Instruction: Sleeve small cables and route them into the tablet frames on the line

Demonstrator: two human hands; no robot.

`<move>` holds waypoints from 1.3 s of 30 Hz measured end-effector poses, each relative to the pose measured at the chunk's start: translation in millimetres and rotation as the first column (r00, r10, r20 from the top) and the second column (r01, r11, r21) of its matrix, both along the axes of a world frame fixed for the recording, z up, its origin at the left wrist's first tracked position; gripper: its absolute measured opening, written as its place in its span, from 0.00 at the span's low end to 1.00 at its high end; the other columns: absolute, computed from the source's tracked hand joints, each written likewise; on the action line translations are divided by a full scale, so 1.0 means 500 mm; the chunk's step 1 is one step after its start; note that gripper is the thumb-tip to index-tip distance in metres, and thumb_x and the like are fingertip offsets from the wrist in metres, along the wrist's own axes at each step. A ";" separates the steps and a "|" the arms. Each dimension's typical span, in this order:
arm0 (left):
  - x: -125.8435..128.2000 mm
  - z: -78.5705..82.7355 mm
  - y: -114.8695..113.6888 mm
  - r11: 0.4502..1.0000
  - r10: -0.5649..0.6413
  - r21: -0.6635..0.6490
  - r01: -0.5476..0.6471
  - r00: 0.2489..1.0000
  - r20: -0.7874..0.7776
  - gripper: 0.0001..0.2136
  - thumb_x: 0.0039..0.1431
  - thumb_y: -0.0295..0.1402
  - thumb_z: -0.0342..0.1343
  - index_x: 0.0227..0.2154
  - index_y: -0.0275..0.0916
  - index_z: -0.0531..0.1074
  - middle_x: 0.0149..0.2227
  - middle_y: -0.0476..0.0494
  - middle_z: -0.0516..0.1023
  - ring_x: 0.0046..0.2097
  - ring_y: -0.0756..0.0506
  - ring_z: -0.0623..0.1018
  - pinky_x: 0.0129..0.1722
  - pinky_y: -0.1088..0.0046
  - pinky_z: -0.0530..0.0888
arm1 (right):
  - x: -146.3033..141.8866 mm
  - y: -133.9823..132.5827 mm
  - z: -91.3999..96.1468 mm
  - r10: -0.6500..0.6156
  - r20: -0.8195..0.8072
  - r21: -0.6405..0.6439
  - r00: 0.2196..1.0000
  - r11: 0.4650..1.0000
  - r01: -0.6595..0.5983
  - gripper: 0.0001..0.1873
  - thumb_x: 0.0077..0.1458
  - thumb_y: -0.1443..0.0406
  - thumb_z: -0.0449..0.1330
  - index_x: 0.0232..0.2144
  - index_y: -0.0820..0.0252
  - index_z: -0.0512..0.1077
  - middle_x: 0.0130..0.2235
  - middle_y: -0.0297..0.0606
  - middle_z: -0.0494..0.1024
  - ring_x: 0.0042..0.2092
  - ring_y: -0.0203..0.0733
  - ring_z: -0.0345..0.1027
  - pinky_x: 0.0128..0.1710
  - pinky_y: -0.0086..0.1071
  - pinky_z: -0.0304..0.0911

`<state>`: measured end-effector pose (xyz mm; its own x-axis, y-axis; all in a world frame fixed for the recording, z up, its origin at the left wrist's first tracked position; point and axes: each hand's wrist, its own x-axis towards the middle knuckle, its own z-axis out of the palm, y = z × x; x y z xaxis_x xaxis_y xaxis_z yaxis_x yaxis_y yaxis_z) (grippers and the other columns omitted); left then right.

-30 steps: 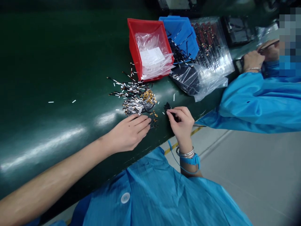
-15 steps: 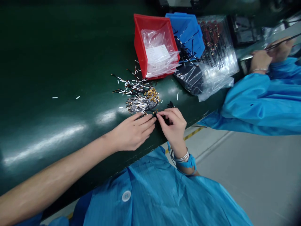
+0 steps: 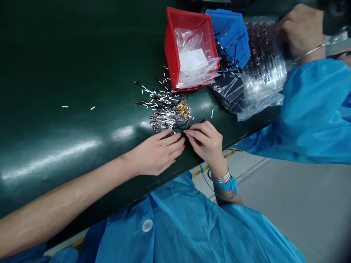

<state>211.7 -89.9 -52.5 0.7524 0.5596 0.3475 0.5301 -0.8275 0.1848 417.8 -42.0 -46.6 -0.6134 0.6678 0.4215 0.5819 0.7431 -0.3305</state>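
Observation:
My left hand [image 3: 156, 153] lies on the dark green belt [image 3: 68, 73], fingers together and pointing at a pile of thin black cables with gold connectors and white tips [image 3: 167, 113]. Its fingertips press on the near edge of that pile. My right hand [image 3: 207, 144] meets it fingertip to fingertip, pinched on a small black cable piece that I can barely see. A blue wrist strap and metal bangles [image 3: 223, 180] sit on my right wrist.
A red bin [image 3: 171, 51] with a clear bag stands behind the pile, a blue bin [image 3: 233, 33] with black cables beside it, then plastic bags of parts [image 3: 257, 84]. A co-worker's hand [image 3: 300, 31] and blue sleeve [image 3: 315, 113] reach in from the right. White bits [image 3: 65, 106] dot the belt.
My right hand moved left from a small black clump to meet my left fingertips at the pile's edge. The co-worker's hand rose and came closer over the bags.

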 end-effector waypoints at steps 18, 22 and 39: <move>0.000 0.004 0.001 0.996 0.001 -0.085 -0.006 0.998 -0.058 0.18 0.65 0.36 0.48 0.54 0.33 0.70 0.55 0.38 0.74 0.59 0.42 0.69 0.62 0.61 0.59 | 0.045 0.016 0.001 0.119 0.142 0.035 0.983 0.991 -0.125 0.15 0.57 0.70 0.55 0.39 0.48 0.77 0.44 0.36 0.79 0.41 0.42 0.66 0.39 0.39 0.69; 0.000 0.004 0.001 0.998 -0.004 -0.063 0.001 0.999 -0.052 0.18 0.64 0.34 0.48 0.53 0.32 0.70 0.56 0.38 0.74 0.59 0.41 0.70 0.61 0.61 0.59 | 0.044 0.026 0.012 0.121 0.192 -0.022 0.974 0.993 -0.119 0.14 0.57 0.69 0.55 0.39 0.46 0.78 0.45 0.34 0.79 0.42 0.43 0.66 0.39 0.41 0.69; -0.004 0.002 0.000 0.994 -0.031 -0.106 0.025 0.998 -0.055 0.19 0.62 0.31 0.49 0.55 0.31 0.69 0.59 0.37 0.69 0.60 0.40 0.68 0.62 0.60 0.59 | 0.042 -0.010 0.007 -0.129 -0.056 -0.001 0.990 0.992 0.129 0.13 0.56 0.71 0.57 0.37 0.49 0.78 0.35 0.36 0.78 0.36 0.40 0.67 0.33 0.38 0.67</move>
<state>209.7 -89.7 -51.3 0.7849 0.5695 0.2440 0.5194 -0.8195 0.2421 438.7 -47.2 -43.1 -0.4978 0.7387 0.4545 0.6536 0.6640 -0.3632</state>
